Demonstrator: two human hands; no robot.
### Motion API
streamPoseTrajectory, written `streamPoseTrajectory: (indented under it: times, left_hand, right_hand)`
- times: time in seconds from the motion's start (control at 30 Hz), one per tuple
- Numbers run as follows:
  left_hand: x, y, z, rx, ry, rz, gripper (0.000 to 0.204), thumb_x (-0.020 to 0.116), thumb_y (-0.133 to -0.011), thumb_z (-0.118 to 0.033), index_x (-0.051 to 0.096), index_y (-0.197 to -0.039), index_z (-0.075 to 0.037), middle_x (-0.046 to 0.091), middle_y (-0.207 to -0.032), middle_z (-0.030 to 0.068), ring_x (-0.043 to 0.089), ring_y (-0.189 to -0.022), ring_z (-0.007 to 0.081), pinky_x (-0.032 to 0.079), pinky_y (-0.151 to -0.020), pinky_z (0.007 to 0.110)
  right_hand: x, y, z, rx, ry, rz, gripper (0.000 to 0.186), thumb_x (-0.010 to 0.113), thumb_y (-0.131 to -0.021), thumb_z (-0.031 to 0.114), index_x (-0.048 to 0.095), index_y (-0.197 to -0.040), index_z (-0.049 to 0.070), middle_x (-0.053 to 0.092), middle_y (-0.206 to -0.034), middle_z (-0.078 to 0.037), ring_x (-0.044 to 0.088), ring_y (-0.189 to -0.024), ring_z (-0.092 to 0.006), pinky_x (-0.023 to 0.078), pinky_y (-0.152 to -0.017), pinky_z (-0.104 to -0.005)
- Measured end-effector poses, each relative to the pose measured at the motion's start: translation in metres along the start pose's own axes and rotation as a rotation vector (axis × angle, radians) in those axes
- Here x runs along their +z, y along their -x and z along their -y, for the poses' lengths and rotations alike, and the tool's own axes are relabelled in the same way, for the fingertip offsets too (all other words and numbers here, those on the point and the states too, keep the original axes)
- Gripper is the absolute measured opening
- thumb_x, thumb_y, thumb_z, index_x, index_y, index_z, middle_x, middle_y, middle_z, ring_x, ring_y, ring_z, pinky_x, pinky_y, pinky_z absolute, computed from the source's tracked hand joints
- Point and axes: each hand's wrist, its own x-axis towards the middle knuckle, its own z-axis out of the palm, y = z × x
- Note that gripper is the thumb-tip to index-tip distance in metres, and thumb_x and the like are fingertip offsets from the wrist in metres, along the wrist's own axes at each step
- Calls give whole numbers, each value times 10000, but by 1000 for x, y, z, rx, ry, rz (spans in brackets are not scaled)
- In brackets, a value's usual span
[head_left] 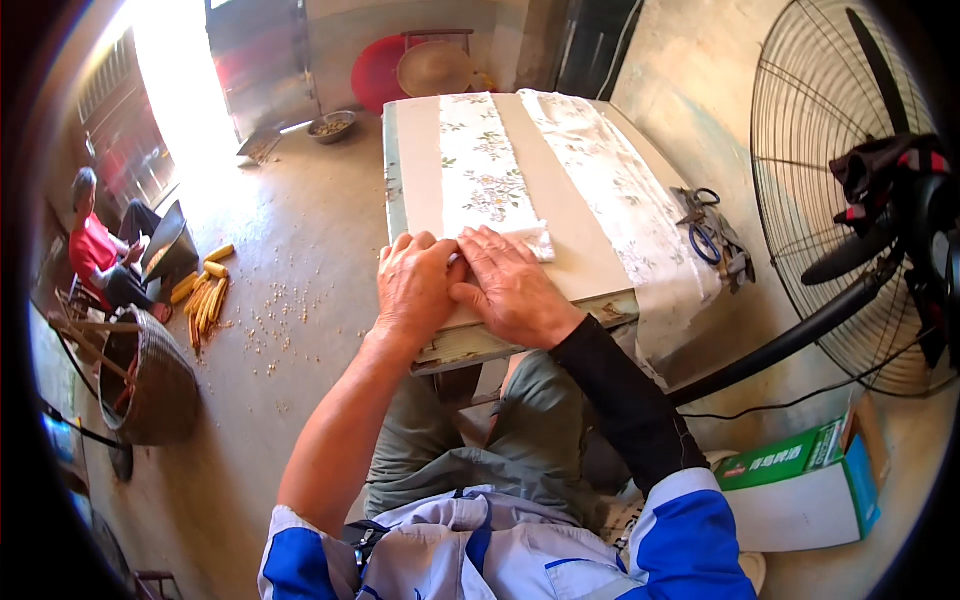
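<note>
A long white cloth strip [482, 165] with a floral print runs down the table toward me, its near end folded over or rolled into a thick edge. My left hand [415, 285] is closed at that near end, fingers bent, with a bit of white showing beside them. My right hand [520, 290] lies over the folded edge with its fingers stretched out, its thumb touching my left hand. The fold sticks out to the right of my right fingers. A second floral cloth [610, 175] lies to the right and hangs over the table's near right corner.
Scissors [704, 240] with dark blue handles lie at the right edge of the table [570, 230]. A large black fan [850, 200] stands at right, above a green and white carton [790, 490]. At left, a seated person [95, 240] is near corn cobs [207, 300] and a woven basket [150, 385].
</note>
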Motion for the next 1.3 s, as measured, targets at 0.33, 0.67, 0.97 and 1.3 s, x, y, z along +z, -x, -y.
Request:
streamPoseTrajectory:
  times: [0.33,0.67,0.97,1.3]
  left_hand:
    - [-8,-3,-11,-8,-58,44,184,703,-922,-273,792,-1006,-136,710,-988,97,633,-1048,302,458,-963,457]
    - [-4,6,-75,361,272,130,384,701,-943,-248,680,-1256,-26,630,-1333,199,571,-1275,394,428,-1108,491]
    - [8,0,-40,179,31,327,859,522,-1013,-611,470,-1475,111,416,-1580,318,330,-1526,437,226,-1278,480]
    - [-12,6,-20,241,-38,290,940,670,-880,-647,514,-1422,106,501,-1505,284,415,-1465,418,236,-1262,539]
  right_hand:
    - [-21,31,-39,236,180,249,1060,437,-966,785,399,-1527,-114,351,-1620,-314,297,-1545,-417,208,-1263,-497]
    - [-21,41,-46,202,170,297,788,559,-969,440,382,-1562,-47,300,-1667,-260,231,-1582,-373,161,-1282,-500]
    - [-26,38,-43,161,212,258,804,609,-936,408,390,-1551,-61,344,-1644,-257,289,-1555,-376,210,-1268,-504]
    - [-29,34,-33,175,195,200,887,556,-991,653,469,-1491,-74,447,-1567,-285,389,-1488,-411,275,-1228,-520]
